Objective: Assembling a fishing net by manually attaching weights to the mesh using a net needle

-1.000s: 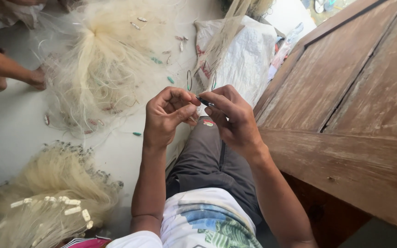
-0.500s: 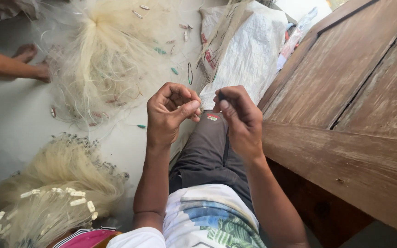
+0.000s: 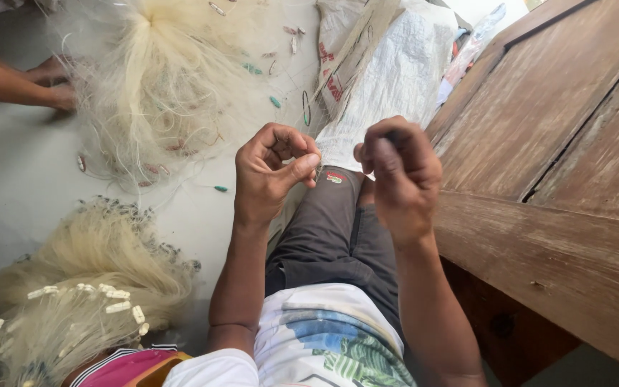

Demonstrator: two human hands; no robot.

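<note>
My left hand point(image 3: 275, 170) is raised over my lap with thumb and forefinger pinched on a fine strand of pale fishing net point(image 3: 318, 170). My right hand point(image 3: 400, 172) is closed beside it, a hand's width to the right, gripping a small dark tool whose tip shows at the top of the fist point(image 3: 392, 134). The strand between the hands is too thin to follow. Below them lie my grey trousers point(image 3: 338, 229).
A big heap of pale net point(image 3: 159, 86) with small floats lies on the grey floor. A second bundle with white floats point(image 3: 73, 287) is at lower left. Another person's hands point(image 3: 51, 82) rest at the left. A white woven sack point(image 3: 388, 79) and a wooden door point(image 3: 553, 165) stand to the right.
Both hands have drawn slightly apart; the right hand has turned and closed into a fist. The other person's hands have stayed at the net heap.
</note>
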